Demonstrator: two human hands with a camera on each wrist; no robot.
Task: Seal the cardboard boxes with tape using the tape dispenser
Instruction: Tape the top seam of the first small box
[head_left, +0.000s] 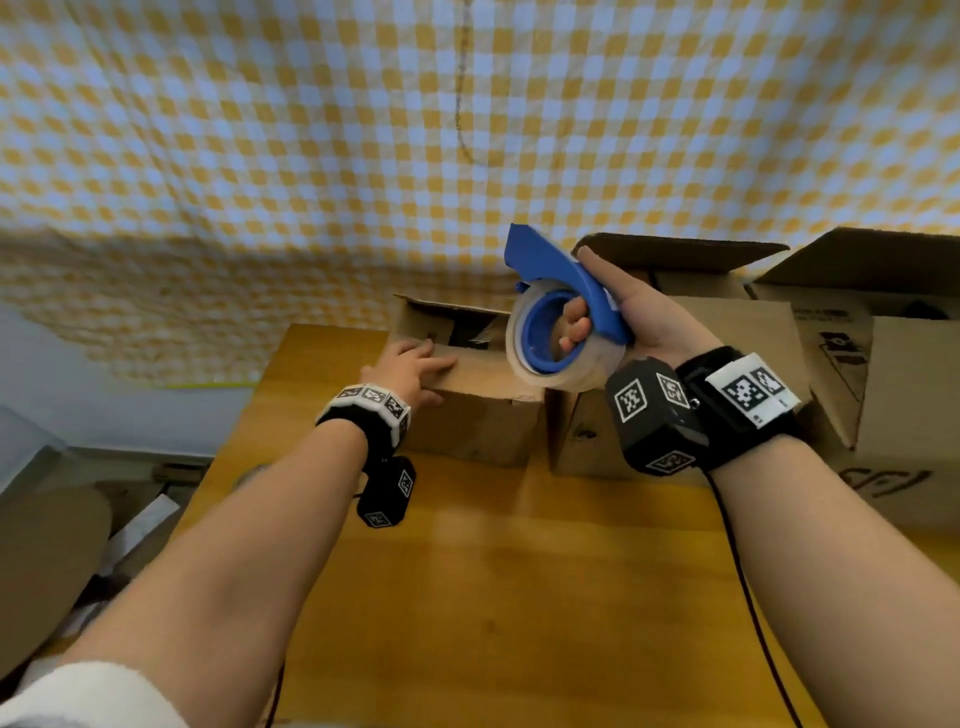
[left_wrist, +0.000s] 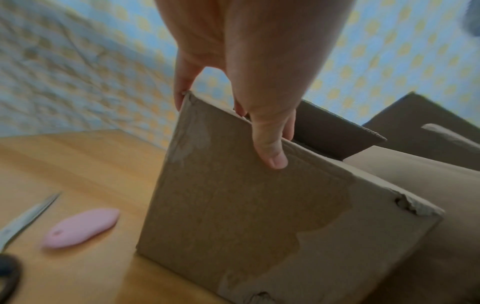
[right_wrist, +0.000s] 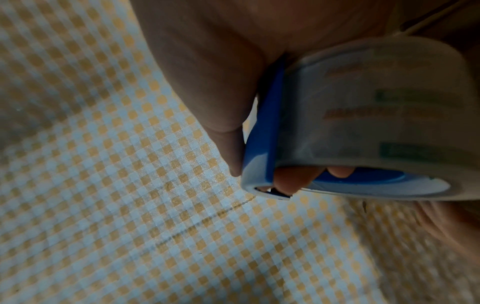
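On the near part of the wooden table (left_wrist: 78, 164) lie one pink oval plastic object (left_wrist: 80, 228) and one pair of scissors (left_wrist: 23, 222), both left of the small open brown cardboard box (head_left: 467, 415). The left hand (head_left: 410, 371) grips this box's near top edge, thumb on the outer wall, fingers curled over the rim. The right hand (head_left: 623, 317), raised above the boxes, grips one blue plastic tape dispenser (head_left: 566, 291) loaded with a clear tape roll (head_left: 550, 358), fingers through the core. At least three cardboard boxes show; two larger ones (head_left: 727, 364) stand right, flaps open. A yellow-and-white checked cloth (head_left: 311, 130) hangs behind.
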